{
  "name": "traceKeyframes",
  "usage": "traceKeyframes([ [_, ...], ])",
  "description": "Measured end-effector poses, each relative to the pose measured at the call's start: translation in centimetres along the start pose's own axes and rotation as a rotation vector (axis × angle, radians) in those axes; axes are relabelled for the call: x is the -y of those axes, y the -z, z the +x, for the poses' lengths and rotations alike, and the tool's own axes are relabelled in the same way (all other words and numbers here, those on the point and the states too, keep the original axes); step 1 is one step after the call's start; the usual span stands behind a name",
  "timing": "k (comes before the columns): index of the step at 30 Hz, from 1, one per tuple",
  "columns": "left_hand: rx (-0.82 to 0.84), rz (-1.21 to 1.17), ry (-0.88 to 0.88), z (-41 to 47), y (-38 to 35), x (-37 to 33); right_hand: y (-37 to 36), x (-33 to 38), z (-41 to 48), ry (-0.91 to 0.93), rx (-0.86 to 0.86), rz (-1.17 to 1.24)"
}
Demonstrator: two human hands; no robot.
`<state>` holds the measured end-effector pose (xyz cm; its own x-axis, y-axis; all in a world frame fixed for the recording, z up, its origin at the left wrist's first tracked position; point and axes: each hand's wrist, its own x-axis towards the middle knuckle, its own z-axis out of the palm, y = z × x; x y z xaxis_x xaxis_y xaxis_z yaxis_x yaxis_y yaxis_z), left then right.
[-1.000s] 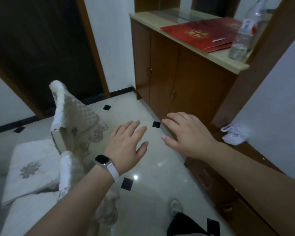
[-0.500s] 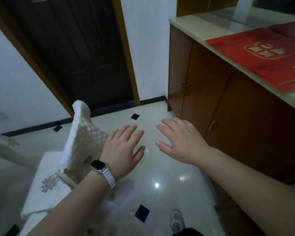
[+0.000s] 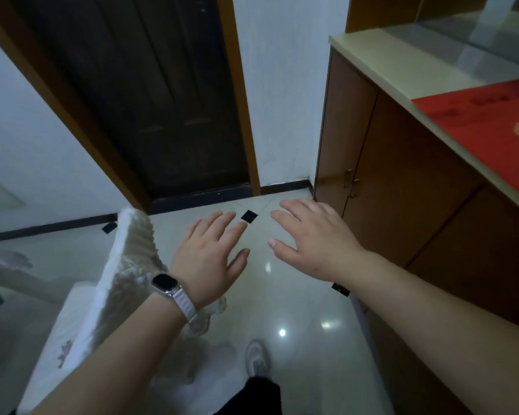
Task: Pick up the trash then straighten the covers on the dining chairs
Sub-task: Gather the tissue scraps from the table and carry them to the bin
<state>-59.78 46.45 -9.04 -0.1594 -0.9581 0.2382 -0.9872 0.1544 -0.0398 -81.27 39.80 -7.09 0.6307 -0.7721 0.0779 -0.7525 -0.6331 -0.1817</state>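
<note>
1. 2 empty hands held out front with fingers spread loose: left hand [image 3: 210, 256] near the chair cover [image 3: 129, 265], right hand [image 3: 315, 238] over the floor [image 3: 282, 295]. Probably readying a reach.
2. Cover's bunched on the chairback, lower left. No trash visible.

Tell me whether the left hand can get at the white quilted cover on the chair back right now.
Probably yes. The left hand is open and holds nothing, and the quilted cover hangs close by its wrist with nothing between them.
</note>
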Motion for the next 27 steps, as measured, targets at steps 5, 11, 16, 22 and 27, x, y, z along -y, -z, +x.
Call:
traceKeyframes([
  [5,-0.006,-0.011,0.001,6.1,-3.5,4.9,-1.9,-2.5,7.8,-0.026,0.02,-0.053],
  [11,-0.039,-0.047,0.026,14.4,-6.3,12.7,-2.1,-3.3,19.8,-0.026,0.033,-0.098],
  [16,-0.075,-0.054,0.042,20.0,-7.3,19.4,-1.6,-3.4,29.5,0.005,0.036,-0.164],
  [22,-0.081,-0.009,0.156,23.6,-8.0,26.1,-2.3,-2.5,38.2,0.101,0.071,-0.142],
  [27,-0.036,0.027,0.277,26.6,-9.3,30.1,-4.0,-2.6,45.8,0.203,0.078,-0.136],
])
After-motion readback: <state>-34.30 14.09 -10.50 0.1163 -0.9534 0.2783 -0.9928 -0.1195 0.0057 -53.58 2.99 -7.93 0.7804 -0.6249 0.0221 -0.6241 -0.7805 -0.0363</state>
